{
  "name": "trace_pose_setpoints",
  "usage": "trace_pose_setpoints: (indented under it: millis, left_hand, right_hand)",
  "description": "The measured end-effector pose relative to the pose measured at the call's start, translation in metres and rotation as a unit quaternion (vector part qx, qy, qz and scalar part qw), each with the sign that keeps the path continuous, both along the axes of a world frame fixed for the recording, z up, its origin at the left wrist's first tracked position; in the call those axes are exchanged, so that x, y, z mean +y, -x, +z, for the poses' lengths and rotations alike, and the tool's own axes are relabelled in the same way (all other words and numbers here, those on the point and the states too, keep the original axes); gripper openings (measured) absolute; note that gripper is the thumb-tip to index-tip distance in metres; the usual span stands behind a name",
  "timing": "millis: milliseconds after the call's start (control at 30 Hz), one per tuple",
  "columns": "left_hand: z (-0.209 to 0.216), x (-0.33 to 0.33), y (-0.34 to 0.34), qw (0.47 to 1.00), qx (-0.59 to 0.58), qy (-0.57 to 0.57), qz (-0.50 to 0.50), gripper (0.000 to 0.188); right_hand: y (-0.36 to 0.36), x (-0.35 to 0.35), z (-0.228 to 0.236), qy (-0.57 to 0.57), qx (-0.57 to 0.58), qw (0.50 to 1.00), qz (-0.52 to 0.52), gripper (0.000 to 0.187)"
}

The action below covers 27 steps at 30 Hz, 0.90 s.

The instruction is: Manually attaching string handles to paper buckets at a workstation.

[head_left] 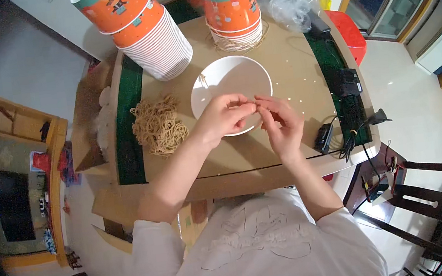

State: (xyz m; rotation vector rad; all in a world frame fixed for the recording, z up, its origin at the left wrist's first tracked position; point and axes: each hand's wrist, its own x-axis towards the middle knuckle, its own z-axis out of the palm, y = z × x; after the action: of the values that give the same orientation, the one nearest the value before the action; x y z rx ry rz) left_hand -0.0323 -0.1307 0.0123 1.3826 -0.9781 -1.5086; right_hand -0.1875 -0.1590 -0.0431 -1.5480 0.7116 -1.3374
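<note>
Both hands meet over the near right part of a round white paper tub (pixel 230 71), whose open mouth faces up. My left hand (pixel 225 118) is closed in a pinch, fingertips pointing right. Against those tips press the pinched fingers of my right hand (pixel 283 125). Whatever lies between them is too small to make out. A short bit of tan string (pixel 203 80) hangs at the tub's left rim. To the left of the tub lies a loose tangled heap of tan string (pixel 159 126).
Behind the tub stand a tall, tilted stack of orange printed paper tubs (pixel 151 44) and a shorter stack (pixel 232 10) with string round its base. Crumpled clear plastic (pixel 290 8) lies back right. Black adapters (pixel 348 82) and cables line the table's right edge, beyond which stands a dark chair (pixel 433 205).
</note>
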Motion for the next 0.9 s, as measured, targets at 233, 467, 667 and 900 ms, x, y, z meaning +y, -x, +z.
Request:
trace_pose_setpoints:
  millis: [233, 467, 667, 900]
  left_hand:
    - [0.002, -0.001, -0.003, 0.995, 0.091, -0.045, -0.014, 0.016]
    - [-0.004, 0.0, -0.003, 0.997, 0.063, -0.039, 0.001, 0.016]
    - [-0.004, 0.001, -0.004, 0.999, 0.049, -0.016, -0.011, 0.015]
    - [0.001, 0.005, 0.006, 0.987, -0.15, 0.061, 0.007, 0.015]
  right_hand:
    - [0.0, 0.007, -0.008, 0.035, 0.012, 0.999, -0.014, 0.023]
    - [0.004, 0.006, -0.009, 0.006, 0.003, 1.0, 0.008, 0.025]
    - [0.006, 0.003, -0.008, 0.01, 0.01, 1.0, 0.018, 0.022]
    - [0.008, -0.004, -0.011, -0.023, 0.012, 0.999, 0.043, 0.006]
